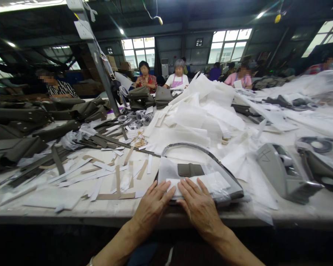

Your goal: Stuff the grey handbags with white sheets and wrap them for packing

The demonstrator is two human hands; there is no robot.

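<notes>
A grey handbag (233,186) lies flat at the table's near edge, its curved handle (188,146) arching away from me and a dark flap (191,169) showing through white wrapping paper (208,183). My left hand (153,204) rests flat on the paper at the bag's near left side, fingers stretched out. My right hand (198,201) lies flat beside it on the same paper, fingers spread. The two hands nearly touch.
A big heap of white paper sheets (199,114) sits behind the bag. Paper and card strips (100,173) litter the left. Dark bags (22,125) pile at far left, a grey tape dispenser (285,171) stands at right. Several people sit across the table (72,210).
</notes>
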